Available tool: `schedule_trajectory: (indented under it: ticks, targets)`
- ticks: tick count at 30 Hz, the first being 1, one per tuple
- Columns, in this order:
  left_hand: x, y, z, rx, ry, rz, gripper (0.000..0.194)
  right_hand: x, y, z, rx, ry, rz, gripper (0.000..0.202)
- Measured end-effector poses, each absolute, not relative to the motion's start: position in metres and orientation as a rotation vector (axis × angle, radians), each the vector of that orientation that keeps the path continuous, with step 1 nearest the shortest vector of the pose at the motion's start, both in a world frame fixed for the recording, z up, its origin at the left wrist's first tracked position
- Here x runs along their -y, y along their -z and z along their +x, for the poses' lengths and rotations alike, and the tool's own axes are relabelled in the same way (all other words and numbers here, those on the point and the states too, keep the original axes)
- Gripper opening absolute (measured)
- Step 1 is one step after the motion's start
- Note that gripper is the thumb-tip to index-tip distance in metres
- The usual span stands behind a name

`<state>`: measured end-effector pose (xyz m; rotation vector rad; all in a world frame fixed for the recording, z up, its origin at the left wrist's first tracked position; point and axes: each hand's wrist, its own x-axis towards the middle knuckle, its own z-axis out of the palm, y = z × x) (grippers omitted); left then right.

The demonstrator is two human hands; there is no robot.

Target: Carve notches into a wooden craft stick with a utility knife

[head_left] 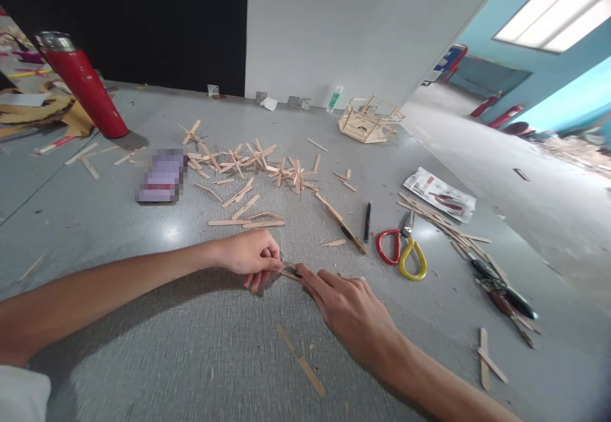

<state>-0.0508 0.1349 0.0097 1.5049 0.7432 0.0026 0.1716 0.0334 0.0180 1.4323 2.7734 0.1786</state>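
Observation:
My left hand, closed in a pinch, grips one end of a narrow wooden craft stick low over the table. At the stick's other end is my right hand, its fingers bent and closed on something small; a dark, thin piece shows by its fingertips, too hidden to name. Just beyond my hands lie several loose craft sticks. Scissors with one red and one yellow handle rest to the right. Between them and the sticks lie a black pen-like rod and a longer thin tool.
A stick framework stands at the back, behind scattered stick pieces. The phone and leaning red flask are left. Right are a white packet, more sticks and dark-handled tools. A panel bounds the back.

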Motion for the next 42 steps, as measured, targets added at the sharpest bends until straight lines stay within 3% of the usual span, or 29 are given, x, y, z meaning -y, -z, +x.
schedule_trajectory:
  ticks: [16,23,29,42]
  targets:
    - [-0.134,-0.008,-0.051,-0.755,-0.012,1.498,0.034,-0.032,-0.021,0.170,-2.774,-0.447,1.258,0.053]
    - [-0.133,-0.008,-0.050,-0.761,-0.036,1.521,0.035,-0.033,-0.029,0.163,-2.727,-0.657,1.114,0.046]
    - [-0.132,-0.006,-0.050,-0.795,-0.029,1.529,0.031,-0.038,-0.052,0.147,-2.642,-0.621,1.080,0.027]
    - [-0.131,-0.010,-0.049,-0.807,-0.034,1.557,0.037,-0.031,-0.051,0.139,-2.597,-0.727,1.061,0.025]
